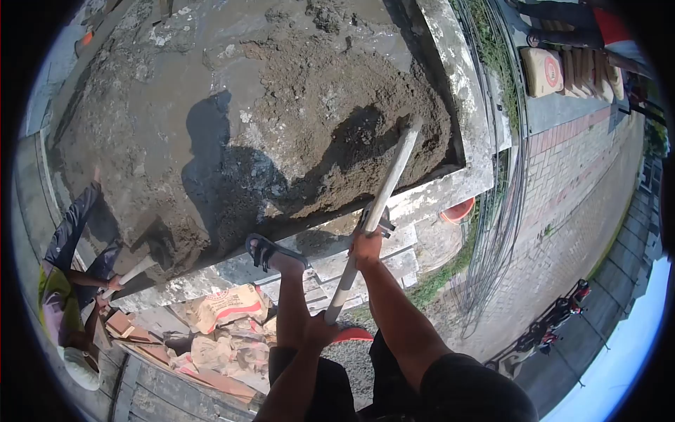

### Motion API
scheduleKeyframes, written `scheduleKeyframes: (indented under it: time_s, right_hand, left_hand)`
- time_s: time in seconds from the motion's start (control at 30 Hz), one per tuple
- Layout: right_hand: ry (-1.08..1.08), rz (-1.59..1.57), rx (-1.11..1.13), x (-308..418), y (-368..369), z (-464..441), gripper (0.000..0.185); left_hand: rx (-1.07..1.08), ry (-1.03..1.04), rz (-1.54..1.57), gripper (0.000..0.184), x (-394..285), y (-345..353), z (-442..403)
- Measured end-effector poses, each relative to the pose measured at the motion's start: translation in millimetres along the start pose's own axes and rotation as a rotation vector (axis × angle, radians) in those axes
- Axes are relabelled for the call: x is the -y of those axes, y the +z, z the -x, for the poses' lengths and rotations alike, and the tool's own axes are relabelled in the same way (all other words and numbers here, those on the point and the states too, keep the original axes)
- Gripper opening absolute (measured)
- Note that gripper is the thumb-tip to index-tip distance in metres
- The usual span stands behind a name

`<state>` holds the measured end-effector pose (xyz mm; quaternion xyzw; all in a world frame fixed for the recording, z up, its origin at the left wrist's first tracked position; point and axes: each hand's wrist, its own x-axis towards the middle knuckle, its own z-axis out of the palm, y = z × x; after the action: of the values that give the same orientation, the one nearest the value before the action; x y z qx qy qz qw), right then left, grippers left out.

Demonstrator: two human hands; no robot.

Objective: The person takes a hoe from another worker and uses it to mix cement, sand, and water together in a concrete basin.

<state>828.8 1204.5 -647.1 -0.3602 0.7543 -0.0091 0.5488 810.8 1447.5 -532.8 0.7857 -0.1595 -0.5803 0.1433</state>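
Observation:
Both of my hands are closed around the pale pole of a long-handled tool [391, 169]. My right hand [367, 247] grips it about midway along, and my left hand [320, 330] holds it near the lower end. The tool's far end meets a heap of wet grey-brown mortar [316, 126] at the right side of a wide concrete-walled box [464, 84]. Its working head cannot be made out there. My sandalled foot [267, 253] rests on the box's near rim. Shadows fall across the mortar.
At left, a co-worker [67, 302] bends over the box, hands on another long-handled tool [138, 269]. Torn cement bags [228, 309] lie below the rim. Cables [510, 211], an orange-red bucket [458, 211], stacked full bags [543, 72], another person [573, 28] and a motorcycle [541, 330] are to the right.

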Motion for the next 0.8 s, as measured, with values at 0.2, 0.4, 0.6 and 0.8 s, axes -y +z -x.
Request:
scheduleKeyframes:
  time_s: [0.2,0.4,0.6,0.8]
  right_hand:
    - [-0.092,-0.422,0.105,90,-54,29,0.029]
    - [-0.144,-0.450,0.061,204,-170,79,0.021]
    - [0.107,-0.394,0.297,271,-342,86,0.012]
    - [0.558,-0.724,0.208,191,-420,166,0.013]
  left_hand:
    - [-0.092,0.063,-0.043,0.035,-39,-5,1]
    - [0.039,0.330,0.150,0.056,-149,-90,83]
    - [-0.430,0.066,0.393,0.029,-28,-212,182]
    - [-0.297,-0.333,0.384,0.043,181,-285,282]
